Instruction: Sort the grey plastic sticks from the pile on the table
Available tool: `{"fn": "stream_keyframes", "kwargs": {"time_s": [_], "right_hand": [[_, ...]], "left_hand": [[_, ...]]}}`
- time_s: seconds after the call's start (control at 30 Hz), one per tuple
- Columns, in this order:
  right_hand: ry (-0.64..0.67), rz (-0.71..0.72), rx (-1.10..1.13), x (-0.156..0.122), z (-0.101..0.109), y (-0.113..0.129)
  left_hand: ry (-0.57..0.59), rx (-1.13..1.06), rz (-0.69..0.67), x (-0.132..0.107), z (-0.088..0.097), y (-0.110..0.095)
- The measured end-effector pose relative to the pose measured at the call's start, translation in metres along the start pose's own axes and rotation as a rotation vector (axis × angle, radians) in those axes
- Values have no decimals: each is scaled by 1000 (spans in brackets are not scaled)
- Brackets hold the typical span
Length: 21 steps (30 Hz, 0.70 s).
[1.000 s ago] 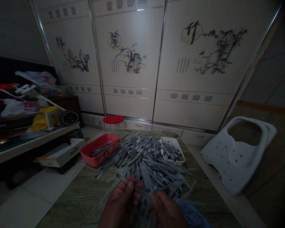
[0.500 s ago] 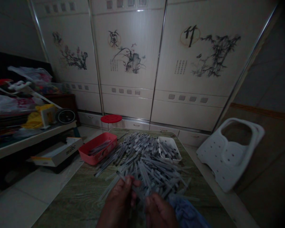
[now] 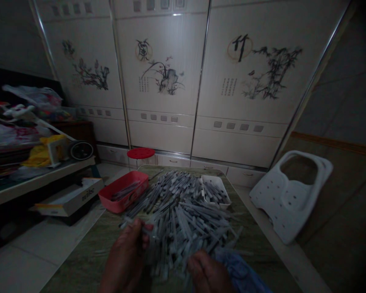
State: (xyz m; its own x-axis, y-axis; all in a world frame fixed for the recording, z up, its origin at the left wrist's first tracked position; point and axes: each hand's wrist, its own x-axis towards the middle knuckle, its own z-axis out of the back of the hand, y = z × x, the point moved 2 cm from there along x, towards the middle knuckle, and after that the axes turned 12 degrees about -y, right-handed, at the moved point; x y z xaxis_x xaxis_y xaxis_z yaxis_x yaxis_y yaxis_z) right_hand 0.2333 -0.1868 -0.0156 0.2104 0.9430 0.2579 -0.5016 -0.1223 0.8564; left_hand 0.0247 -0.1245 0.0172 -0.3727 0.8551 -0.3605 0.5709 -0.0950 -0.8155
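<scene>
Over the tabletop (image 3: 75,274), what are the two hands doing?

The person's left hand (image 3: 125,256) is closed around a few thin plastic sticks (image 3: 177,219) at the near edge of a big loose heap of them. The right hand (image 3: 209,272) sits lower and well apart, with its fingers (image 3: 197,260) against the heap. Whether it grips anything, one cannot tell.

What lies around the heap?

A red plastic tray (image 3: 116,206) just left of it holds a small bunch of the same sticks. A white plastic tray (image 3: 223,200) at its far right holds more, and sticks lie against its side. A blue cloth (image 3: 238,270) lies beside the right hand.

And beyond the tabletop?

A round red stool (image 3: 140,152) stands past the far edge, before cream wardrobe doors (image 3: 161,130). To the right, a white perforated plastic seat (image 3: 293,195) sits tilted. To the left, a shelf (image 3: 39,175) carries plastic bags (image 3: 9,136) and a small wheel (image 3: 81,150), with a cardboard box (image 3: 68,201) on the floor below it.

Any writing?

The right door shows the brushed character 竹 beside painted bamboo; its columns of small characters are too small to read. The print on the box is too blurred to read.
</scene>
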Motion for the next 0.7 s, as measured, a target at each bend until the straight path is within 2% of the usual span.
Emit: {"fn": "stream_keyframes", "kwargs": {"time_s": [0.1,0.2,0.27,0.4,0.5,0.57,0.7], "right_hand": [[-73,-25,-64,16,29,-6],[-167,-94,-88,32,56,-21],[-224,-133,-94,39,66,-34],[-258,-184,-52,42,68,-47],[-247,-201,-6,41,61,-34],[-173,-224,47,38,53,-19],[48,-339,302,24,24,10]], "left_hand": [[24,31,-2,-2,-1,-5],[31,53,15,-8,-6,2],[57,56,22,-10,-9,8],[87,34,25,-9,-14,13],[115,94,-33,-13,-17,11],[174,264,-194,-17,-17,9],[381,658,-858,-20,-15,15]]}}
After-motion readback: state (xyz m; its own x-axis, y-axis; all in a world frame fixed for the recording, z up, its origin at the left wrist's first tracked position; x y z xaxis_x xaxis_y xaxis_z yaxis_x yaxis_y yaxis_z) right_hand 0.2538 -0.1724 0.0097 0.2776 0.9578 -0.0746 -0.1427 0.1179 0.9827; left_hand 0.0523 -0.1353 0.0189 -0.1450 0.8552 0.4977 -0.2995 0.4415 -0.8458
